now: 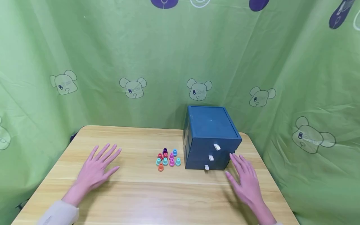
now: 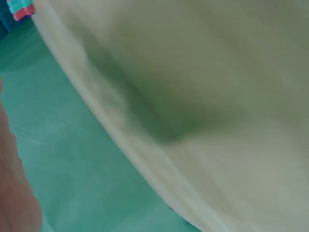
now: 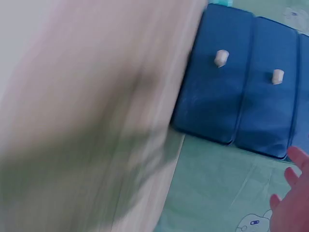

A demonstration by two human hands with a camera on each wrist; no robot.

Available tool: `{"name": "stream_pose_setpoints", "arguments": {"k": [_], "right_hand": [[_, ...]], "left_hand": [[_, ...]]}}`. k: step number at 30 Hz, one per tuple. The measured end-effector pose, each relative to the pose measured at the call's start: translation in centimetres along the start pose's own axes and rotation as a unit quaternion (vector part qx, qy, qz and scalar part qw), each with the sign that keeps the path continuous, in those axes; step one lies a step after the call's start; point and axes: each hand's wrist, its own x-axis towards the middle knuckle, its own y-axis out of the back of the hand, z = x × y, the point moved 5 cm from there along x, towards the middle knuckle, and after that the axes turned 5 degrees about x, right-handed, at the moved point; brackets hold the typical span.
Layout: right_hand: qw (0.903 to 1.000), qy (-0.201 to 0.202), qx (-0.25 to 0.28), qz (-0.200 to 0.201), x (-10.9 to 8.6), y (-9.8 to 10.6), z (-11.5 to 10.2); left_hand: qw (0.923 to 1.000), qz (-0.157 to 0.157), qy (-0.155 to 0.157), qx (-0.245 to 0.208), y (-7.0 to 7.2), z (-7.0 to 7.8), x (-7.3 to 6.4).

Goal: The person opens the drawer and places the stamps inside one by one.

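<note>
My left hand [image 1: 94, 172] is held over the left part of the table, fingers spread and straight, holding nothing. On the right, my right hand [image 1: 247, 182] hovers with extended fingers near the front right corner of a blue drawer cabinet [image 1: 215, 122]. White pull tabs [image 1: 211, 158] stick out of its three drawers, which look closed. Left of the cabinet stands a cluster of several small peg-like pieces [image 1: 165, 161] in teal, red, pink, orange, blue and purple. The right wrist view shows the drawer fronts [image 3: 212, 96] and part of my right hand [image 3: 294, 198].
A light wooden table [image 1: 135, 200] carries everything. Green curtain fabric [image 1: 166, 56] with printed bear heads hangs behind it and at both sides. The cabinet stands at the back right, close to the rear curtain.
</note>
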Motion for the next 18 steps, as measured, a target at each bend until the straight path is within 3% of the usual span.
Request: {"name": "stream_pose_setpoints", "arguments": {"k": [3, 7, 15, 18], "right_hand": [[0.9958, -0.044, 0.079, 0.013, 0.5, 0.5, -0.2], [0.9795, -0.087, 0.179, 0.034, 1.3, 0.8, -0.7], [0.9261, -0.124, 0.35, 0.065, 2.9, 0.8, -1.6], [0.9149, -0.138, 0.374, 0.066, 3.3, 0.6, -1.7]], "left_hand": [[0.9999, 0.002, 0.001, -0.016, 0.1, 1.2, 2.1], [0.9992, 0.006, 0.0, -0.04, 0.6, 3.1, 5.2], [0.9929, 0.028, -0.015, -0.115, 0.8, 7.8, 12.3], [0.9892, 0.035, -0.02, -0.141, 0.8, 9.7, 14.7]]}}
